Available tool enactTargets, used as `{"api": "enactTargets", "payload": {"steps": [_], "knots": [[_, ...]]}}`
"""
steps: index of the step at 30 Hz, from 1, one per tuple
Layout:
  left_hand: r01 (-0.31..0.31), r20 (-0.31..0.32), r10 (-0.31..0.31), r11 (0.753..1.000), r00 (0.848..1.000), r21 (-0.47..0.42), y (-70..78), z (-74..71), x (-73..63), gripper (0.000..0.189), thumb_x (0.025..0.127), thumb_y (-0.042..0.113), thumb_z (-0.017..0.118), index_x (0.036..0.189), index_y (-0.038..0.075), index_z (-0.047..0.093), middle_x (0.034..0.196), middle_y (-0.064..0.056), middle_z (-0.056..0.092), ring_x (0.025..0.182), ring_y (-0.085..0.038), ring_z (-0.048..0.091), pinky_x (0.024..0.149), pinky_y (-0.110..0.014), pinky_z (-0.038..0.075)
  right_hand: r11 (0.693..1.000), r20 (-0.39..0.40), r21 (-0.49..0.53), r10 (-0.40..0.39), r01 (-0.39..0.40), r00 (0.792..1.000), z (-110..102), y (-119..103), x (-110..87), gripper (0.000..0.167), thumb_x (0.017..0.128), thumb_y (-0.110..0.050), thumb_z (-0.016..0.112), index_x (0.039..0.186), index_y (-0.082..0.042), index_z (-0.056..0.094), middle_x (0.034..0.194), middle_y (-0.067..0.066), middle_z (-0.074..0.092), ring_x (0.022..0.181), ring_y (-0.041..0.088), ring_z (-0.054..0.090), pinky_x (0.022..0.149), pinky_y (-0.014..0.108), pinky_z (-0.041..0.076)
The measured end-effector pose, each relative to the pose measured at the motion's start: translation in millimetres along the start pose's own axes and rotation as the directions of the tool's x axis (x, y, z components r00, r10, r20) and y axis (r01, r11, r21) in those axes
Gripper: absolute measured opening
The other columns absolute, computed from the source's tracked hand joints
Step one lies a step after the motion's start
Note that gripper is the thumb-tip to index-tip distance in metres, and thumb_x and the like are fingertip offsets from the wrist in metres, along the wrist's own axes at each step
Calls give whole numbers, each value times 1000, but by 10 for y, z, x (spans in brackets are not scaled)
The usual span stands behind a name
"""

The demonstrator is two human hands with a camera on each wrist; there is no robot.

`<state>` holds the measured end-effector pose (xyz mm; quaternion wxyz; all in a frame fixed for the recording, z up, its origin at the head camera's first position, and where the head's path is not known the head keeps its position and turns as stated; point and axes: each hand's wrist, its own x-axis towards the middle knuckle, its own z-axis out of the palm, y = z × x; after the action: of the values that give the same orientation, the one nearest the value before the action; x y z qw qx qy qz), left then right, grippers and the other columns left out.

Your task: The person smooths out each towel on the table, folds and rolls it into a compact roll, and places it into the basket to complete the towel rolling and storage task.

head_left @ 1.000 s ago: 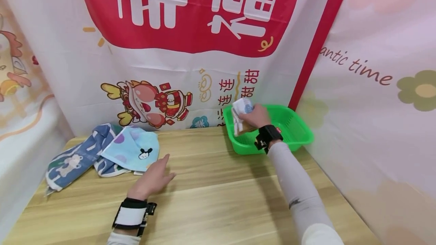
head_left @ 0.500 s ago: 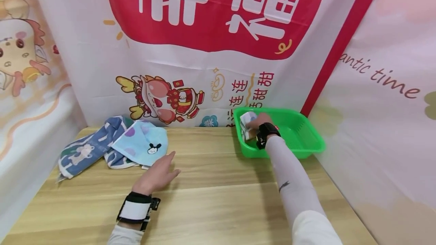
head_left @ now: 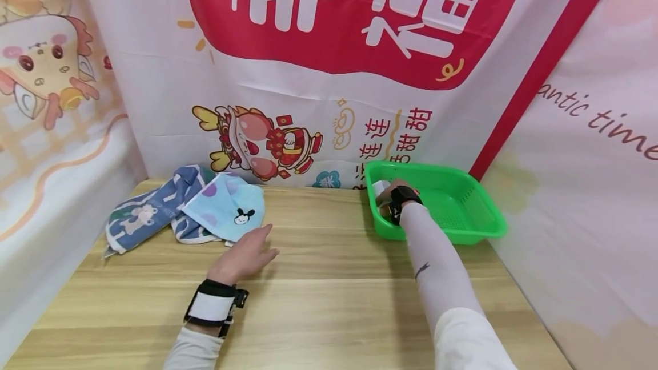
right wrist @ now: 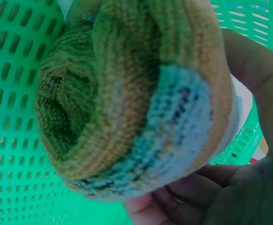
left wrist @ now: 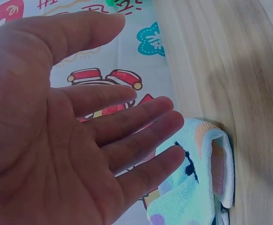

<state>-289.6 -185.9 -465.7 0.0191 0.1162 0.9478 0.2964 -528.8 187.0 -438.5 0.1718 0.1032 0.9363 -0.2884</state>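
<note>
1. From the head view, I see the person's right hand [head_left: 393, 189] down inside the green basket [head_left: 478, 237], toward its left end; most of its fingers are hidden from here. The left hand [head_left: 241, 256] is over the bench [head_left: 319, 307], just beside a light blue cloth [head_left: 226, 204] that overlaps a darker blue cloth [head_left: 141, 218] with a pale bear on it.
2. From the left wrist, the left hand shows its palm, fingers extended and slightly apart, with the light blue cloth close behind the fingertips.
3. From the right wrist, the right hand grips a rolled cloth [right wrist: 122, 126], tan, olive and pale blue, thumb on one side and fingers beneath. Slotted basket walls surround it; whether it touches them I can't tell.
</note>
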Motion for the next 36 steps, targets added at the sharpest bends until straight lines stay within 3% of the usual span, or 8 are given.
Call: {"api": "enactTargets", "payload": {"steps": [5,8,11,13,17,22,27,36], "knots": [[5,15,-5,1000,1000,3,13,-3,-12,66,99,19,62,148,-16,35,148,-37,43,138,-50,42,114,-59,36,1000,-5,-9,17,-17,1000,46,29,148,47,75,-19,85,115,-3,64,110,16,64,91,30,62,65,39,56],[15,23,-15,1000,1000,7,12,-1,-7,66,99,20,62,148,-16,36,148,-37,43,138,-50,42,114,-59,36,995,17,-101,-1,2,1000,-6,-50,98,39,81,-20,80,113,-2,66,110,16,65,93,31,62,72,42,57],[26,22,-26,999,999,22,-2,-29,-15,66,99,21,62,148,-15,36,147,-37,44,137,-51,43,113,-59,37,962,-17,-250,-114,106,993,-61,-172,41,27,87,-24,75,101,-2,69,102,14,67,88,28,61,75,41,54],[23,18,-23,999,1000,29,-23,-70,-30,66,99,21,62,147,-16,37,145,-38,46,135,-52,45,111,-60,38,936,-70,-307,-204,173,977,-72,-279,31,22,89,-25,71,88,-3,65,91,11,65,80,27,58,72,40,51],[12,21,-13,999,1000,34,-55,-127,-55,63,99,21,62,144,-17,41,142,-38,49,132,-52,47,109,-60,40,900,-197,-348,-342,261,919,-36,-602,-71,28,88,-21,69,71,-8,52,71,5,53,64,24,50,58,38,44],[12,29,-13,1000,1000,29,-85,-179,-72,58,100,22,62,140,-16,46,138,-36,53,130,-51,50,107,-59,42,825,-264,-421,-510,378,819,185,-1137,-241,26,88,-25,77,78,-7,61,76,6,62,69,25,57,63,38,48],[46,27,-45,999,999,-9,-179,-279,-97,55,100,22,60,140,-15,48,139,-35,54,131,-50,50,107,-59,43,754,-221,-399,-632,522,743,660,-1641,-495,31,88,-23,77,108,-1,70,105,13,72,93,28,67,81,41,56],[99,-42,-99,995,994,2,-422,-548,-252,63,101,25,58,141,-20,41,139,-42,48,125,-56,52,103,-63,44,588,-44,-207,-804,782,593,1883,-2191,-1026,52,92,-22,75,137,-1,57,130,13,65,118,24,61,101,34,50]]}}
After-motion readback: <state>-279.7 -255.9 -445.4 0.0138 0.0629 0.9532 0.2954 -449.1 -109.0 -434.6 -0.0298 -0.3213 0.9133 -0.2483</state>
